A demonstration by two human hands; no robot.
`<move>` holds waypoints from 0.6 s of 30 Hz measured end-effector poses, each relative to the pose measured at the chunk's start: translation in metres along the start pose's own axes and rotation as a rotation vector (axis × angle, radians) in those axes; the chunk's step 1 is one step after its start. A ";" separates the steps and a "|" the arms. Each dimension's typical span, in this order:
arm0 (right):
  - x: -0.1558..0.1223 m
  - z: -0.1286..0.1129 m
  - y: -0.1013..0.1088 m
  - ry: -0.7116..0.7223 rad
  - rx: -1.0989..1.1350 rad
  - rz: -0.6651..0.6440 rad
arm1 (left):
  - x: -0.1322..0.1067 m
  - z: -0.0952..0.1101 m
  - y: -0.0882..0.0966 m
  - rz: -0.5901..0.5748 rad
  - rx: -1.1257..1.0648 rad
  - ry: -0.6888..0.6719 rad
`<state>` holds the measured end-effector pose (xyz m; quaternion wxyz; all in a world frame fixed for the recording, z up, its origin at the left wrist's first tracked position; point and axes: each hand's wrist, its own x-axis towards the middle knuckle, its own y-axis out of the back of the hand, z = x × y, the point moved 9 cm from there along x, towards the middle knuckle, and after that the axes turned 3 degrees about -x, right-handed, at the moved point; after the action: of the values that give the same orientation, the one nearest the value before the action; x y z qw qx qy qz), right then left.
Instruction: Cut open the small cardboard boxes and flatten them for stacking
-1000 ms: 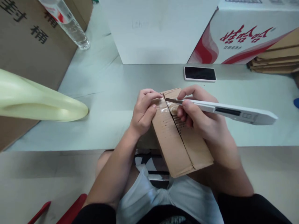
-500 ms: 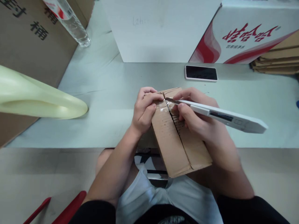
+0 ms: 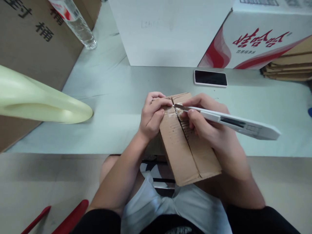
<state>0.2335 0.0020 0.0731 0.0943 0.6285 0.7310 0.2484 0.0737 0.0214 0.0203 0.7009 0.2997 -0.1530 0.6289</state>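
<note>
A small brown cardboard box rests tilted between my lap and the table's near edge, its two top flaps meeting in a seam. Clear tape covers the far end of the seam. My left hand is closed on the box's far left corner, thumb on the flap. My right hand is closed round a white utility knife. The knife's blade tip touches the tape at the far end of the seam, next to my left fingertips.
A black phone lies on the pale table beyond the box. A white block and a red-and-white carton stand behind it, flat cardboard sheets to the right. A water bottle, a large brown carton and a cream plastic shape are at left.
The knife's handle end dropped and swung slightly toward me, while the blade tip stays at the taped far end of the seam. My left hand has kept its grip on the box.
</note>
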 end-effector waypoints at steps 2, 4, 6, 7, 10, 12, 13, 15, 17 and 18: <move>-0.002 0.002 0.002 -0.022 0.002 0.029 | 0.000 0.000 0.000 0.004 0.000 0.002; -0.002 0.003 0.003 -0.035 -0.008 0.044 | 0.000 -0.001 0.000 -0.002 0.008 0.023; -0.001 0.002 0.002 -0.030 -0.031 0.035 | 0.000 -0.002 -0.001 -0.003 -0.002 0.032; -0.001 0.001 0.002 -0.020 -0.045 0.029 | 0.000 -0.002 -0.001 0.000 -0.011 0.029; 0.001 -0.003 0.001 0.013 -0.081 0.001 | -0.001 -0.003 0.000 0.009 -0.016 0.032; 0.001 -0.003 0.002 0.015 -0.082 0.000 | -0.001 -0.005 0.000 0.009 0.001 0.050; 0.001 -0.003 0.002 0.013 -0.076 0.004 | -0.001 -0.006 0.000 0.006 0.008 0.055; 0.000 -0.002 0.003 0.006 -0.066 0.008 | -0.001 -0.006 0.001 0.010 0.016 0.053; -0.001 -0.002 0.003 0.011 -0.062 0.004 | -0.001 -0.006 0.002 0.017 0.015 0.047; -0.001 -0.002 0.003 0.017 -0.061 0.000 | -0.001 -0.006 0.002 0.020 0.012 0.045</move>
<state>0.2352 0.0011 0.0759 0.1075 0.6231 0.7239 0.2759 0.0703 0.0242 0.0150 0.6959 0.2880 -0.1367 0.6435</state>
